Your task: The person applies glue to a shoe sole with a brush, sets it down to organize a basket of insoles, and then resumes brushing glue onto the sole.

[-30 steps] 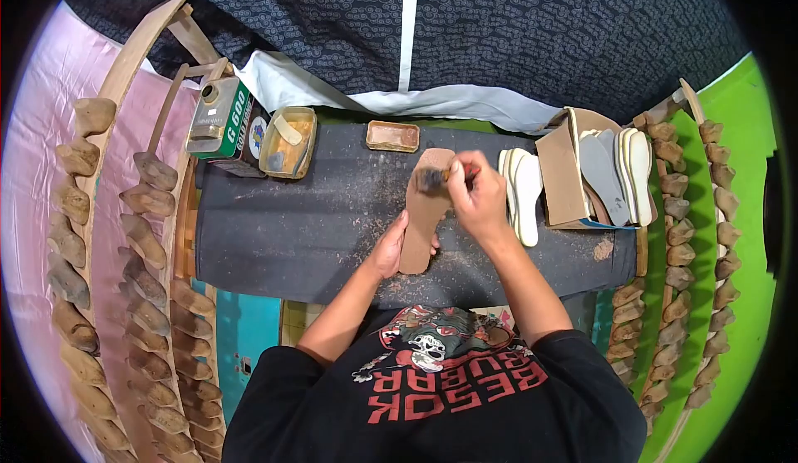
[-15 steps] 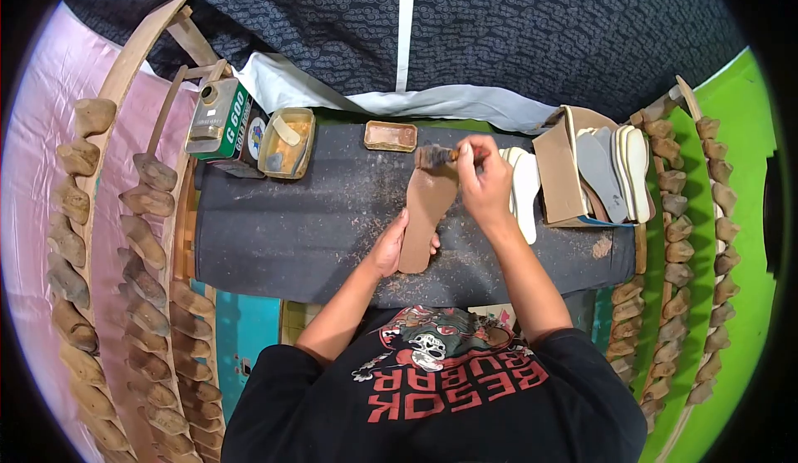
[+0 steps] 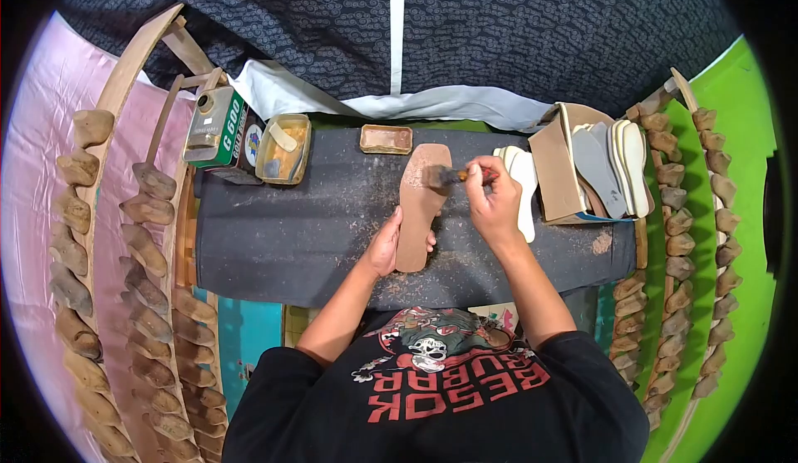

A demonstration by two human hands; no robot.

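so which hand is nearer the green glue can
Left. The left hand pins the brown sole's heel, on the green glue can's side; the right hand holds a brush farther away.

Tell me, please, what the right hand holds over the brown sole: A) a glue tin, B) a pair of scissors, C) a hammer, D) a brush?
D: the right hand grips a brush whose dark bristles meet the brown sole, steadied by the left hand.
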